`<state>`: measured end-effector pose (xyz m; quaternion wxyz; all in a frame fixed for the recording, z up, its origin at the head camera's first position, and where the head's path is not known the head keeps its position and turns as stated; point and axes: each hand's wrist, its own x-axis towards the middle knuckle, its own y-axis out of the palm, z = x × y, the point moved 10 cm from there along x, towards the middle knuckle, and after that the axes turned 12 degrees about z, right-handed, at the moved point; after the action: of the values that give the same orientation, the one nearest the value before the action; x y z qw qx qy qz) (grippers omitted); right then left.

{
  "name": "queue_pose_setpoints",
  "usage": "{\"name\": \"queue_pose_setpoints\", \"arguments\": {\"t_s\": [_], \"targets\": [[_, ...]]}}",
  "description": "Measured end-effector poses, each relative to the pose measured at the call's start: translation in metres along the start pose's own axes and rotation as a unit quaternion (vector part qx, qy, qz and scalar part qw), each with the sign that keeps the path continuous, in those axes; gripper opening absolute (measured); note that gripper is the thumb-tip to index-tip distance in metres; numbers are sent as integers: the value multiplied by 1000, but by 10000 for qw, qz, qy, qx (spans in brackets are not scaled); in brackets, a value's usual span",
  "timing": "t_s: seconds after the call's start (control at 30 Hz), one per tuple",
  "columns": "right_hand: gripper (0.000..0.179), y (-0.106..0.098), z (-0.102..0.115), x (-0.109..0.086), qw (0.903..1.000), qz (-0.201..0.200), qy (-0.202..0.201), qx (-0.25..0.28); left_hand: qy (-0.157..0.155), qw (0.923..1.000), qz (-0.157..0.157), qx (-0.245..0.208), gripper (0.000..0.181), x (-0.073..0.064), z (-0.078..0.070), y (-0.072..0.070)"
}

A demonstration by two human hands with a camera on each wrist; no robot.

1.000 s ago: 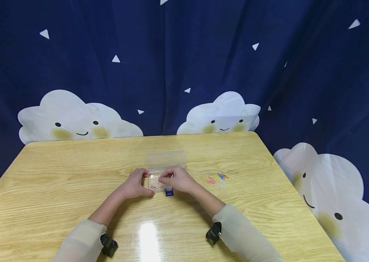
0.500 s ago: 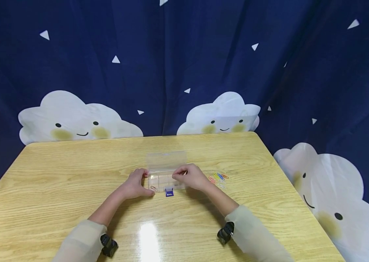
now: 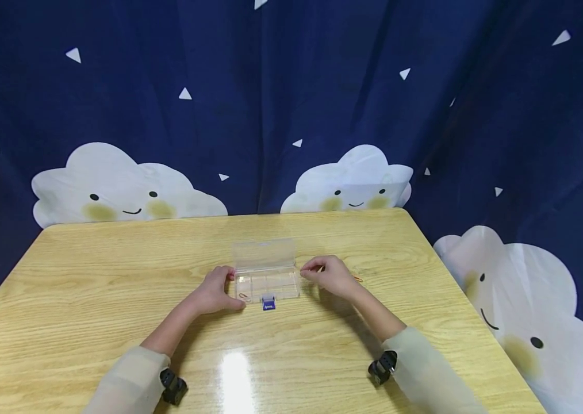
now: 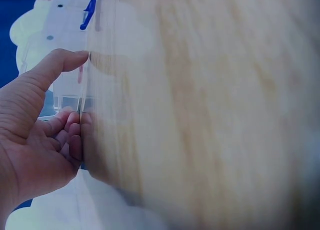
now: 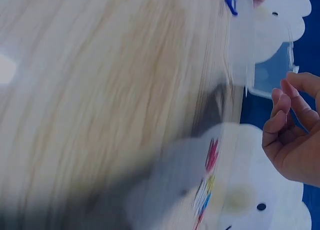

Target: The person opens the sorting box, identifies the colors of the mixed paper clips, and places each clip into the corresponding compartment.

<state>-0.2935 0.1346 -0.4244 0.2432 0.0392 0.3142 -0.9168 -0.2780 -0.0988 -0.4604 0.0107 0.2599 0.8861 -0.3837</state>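
A clear plastic compartment box [image 3: 273, 282] stands with its see-through lid [image 3: 264, 253] raised at the back and its blue latch [image 3: 268, 303] hanging at the front. My left hand [image 3: 216, 292] holds the box's left end, thumb at the front corner, fingers at the back. A reddish paper clip [image 3: 242, 296] lies in the front-left compartment. Just off the box's right end is my right hand [image 3: 332, 277], thumb and index tips close together, with nothing visible between them. Pink paper clips [image 5: 211, 155] and several others lie below that hand in the right wrist view.
In the head view an orange paper clip [image 3: 357, 279] shows beyond the right hand, which hides the others. The wooden table [image 3: 115, 270] reaches back to a dark blue curtain [image 3: 219, 86] with cloud prints.
My right hand has moved right, from over the middle of the box to just past its right end. The left hand and the box have stayed put.
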Motion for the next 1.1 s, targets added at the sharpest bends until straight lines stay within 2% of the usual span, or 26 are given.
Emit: {"name": "queue_pose_setpoints", "arguments": {"t_s": [0.2,0.6,1.1], "targets": [[17,-19,-21,-10,9994,-80,272,196,-55,10000,52,-13,69,1,0,0],[20,-51,-40,-27,9981,-462,271,-288,12,10000,-35,23,69,1,0,0],[20,-77,-89,-37,9958,-692,359,-486,-40,10000,-34,-43,68,0,1,0]]}}
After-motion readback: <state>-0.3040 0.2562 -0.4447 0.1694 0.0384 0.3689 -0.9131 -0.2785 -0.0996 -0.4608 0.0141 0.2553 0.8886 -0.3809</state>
